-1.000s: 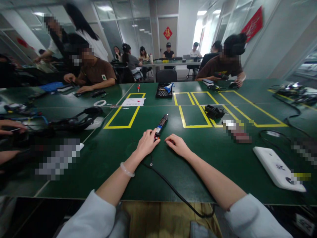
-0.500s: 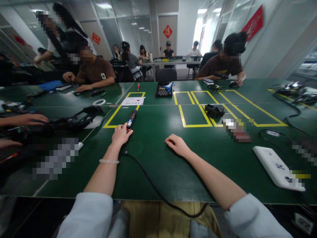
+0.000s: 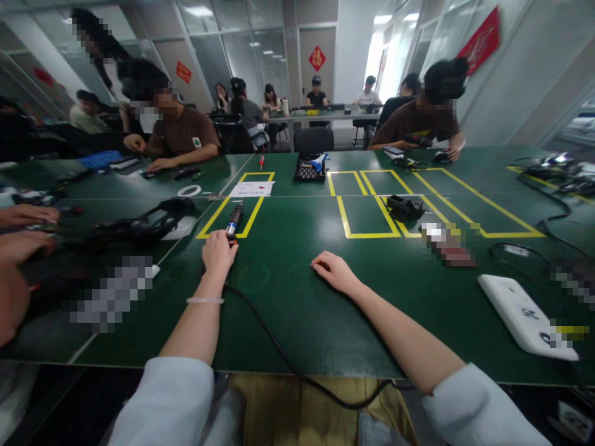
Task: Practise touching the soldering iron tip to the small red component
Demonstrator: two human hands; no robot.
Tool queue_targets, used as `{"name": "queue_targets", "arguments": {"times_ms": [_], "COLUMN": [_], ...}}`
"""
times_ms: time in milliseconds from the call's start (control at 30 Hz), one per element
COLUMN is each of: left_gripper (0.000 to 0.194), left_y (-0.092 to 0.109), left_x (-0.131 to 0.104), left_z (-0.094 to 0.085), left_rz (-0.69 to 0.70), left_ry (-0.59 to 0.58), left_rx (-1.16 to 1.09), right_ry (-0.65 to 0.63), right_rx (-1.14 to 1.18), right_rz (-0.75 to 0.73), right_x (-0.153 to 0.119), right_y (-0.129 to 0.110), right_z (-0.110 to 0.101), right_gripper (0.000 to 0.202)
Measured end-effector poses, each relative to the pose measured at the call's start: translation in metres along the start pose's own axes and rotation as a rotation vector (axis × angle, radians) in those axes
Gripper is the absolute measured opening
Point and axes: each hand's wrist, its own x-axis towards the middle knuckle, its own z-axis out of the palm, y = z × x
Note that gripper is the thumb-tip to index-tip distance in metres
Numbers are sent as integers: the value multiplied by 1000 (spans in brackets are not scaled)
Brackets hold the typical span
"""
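My left hand (image 3: 219,253) is closed round the rear of a dark, pen-like tool with a blue and silver band (image 3: 234,220). The tool's tip points away from me, inside the left yellow tape outline (image 3: 253,217). From under that hand a black cable (image 3: 274,337) curves across the table and over its front edge. My right hand (image 3: 335,272) rests on the green table (image 3: 288,310), its fingers curled together; whether anything small is inside them is hidden. A white printed sheet (image 3: 251,189) lies beyond the tool.
A black tray (image 3: 310,168) with a blue item stands at the back. Right of centre are a black device (image 3: 405,209) and a white power bank-like block (image 3: 525,316). Black gear (image 3: 139,229) lies left, near another person's hands (image 3: 28,229). Two people sit across.
My left hand has shifted slightly left with the tool, which now points more straight ahead. My right hand has stayed in place. The other person's hands at the left have moved.
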Motion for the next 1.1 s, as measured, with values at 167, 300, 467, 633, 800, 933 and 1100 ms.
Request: {"name": "queue_targets", "arguments": {"times_ms": [167, 300, 467, 633, 800, 933, 1100], "left_gripper": [23, 25, 27, 30, 39, 40, 44], "left_y": [3, 15, 64, 116, 131, 130, 129], "left_x": [-1, -7, -32, -65, -79, -78, -77], "left_z": [-4, -9, -11, -10, -14, -15, -15], "left_rz": [-1, 49, 391, 655, 600, 588, 592], "left_ry": [11, 89, -190, -442, -623, -678, -654], "left_rx": [-7, -127, -631, -831, -1048, -1111, -1105], "right_ry": [-9, -14, -2, -9, -45, -63, -55], "right_rx": [-14, -24, -10, 55, 37, 21, 97], "right_rz": [2, -3, -10, 6, -53, -89, -48], "right_x": [0, 1, 0, -1, 0, 0, 1], "right_y": [1, 1, 1, 0, -3, -4, -3], "right_z": [1, 2, 2, 3, 2, 2, 5], "right_gripper": [13, 13, 12, 24, 18, 14, 10]}}
